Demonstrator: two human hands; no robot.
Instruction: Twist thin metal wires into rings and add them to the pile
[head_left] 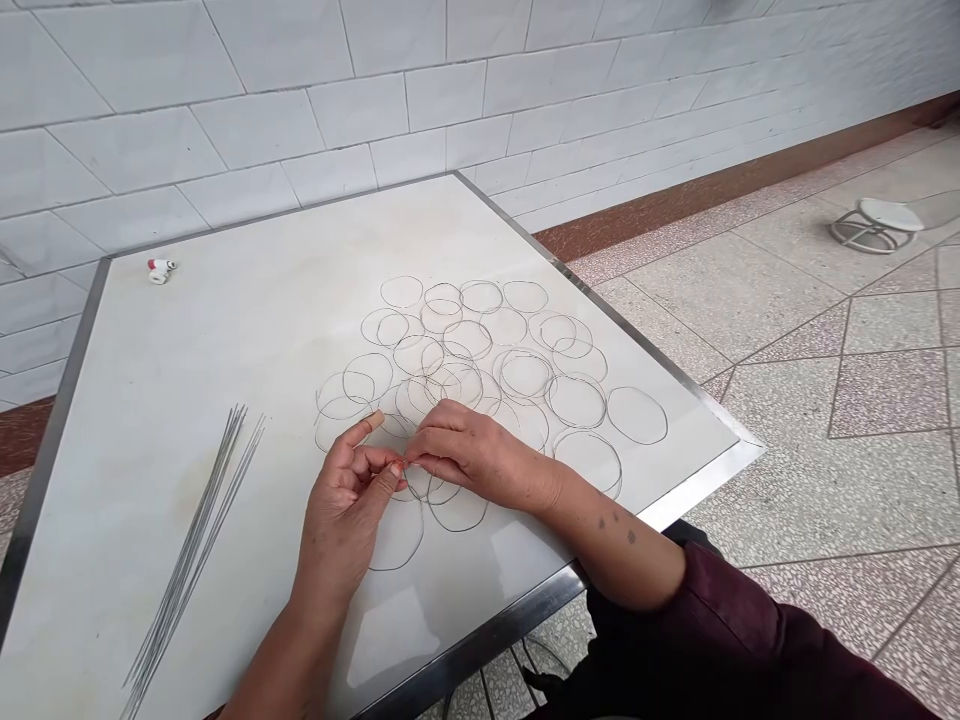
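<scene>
Several thin wire rings lie overlapping in a loose cluster on the white table top. My left hand and my right hand meet at the cluster's near side. Their fingertips pinch a wire end with a tiny red-orange bit, which is partly hidden by the fingers. A bundle of straight thin metal wires lies to the left of my left hand. One ring sits apart at the right.
A small white-and-red object stands at the table's far left. The table has a metal edge and its corner points right. White wall tiles rise behind it. A low white stool stands on the patterned floor.
</scene>
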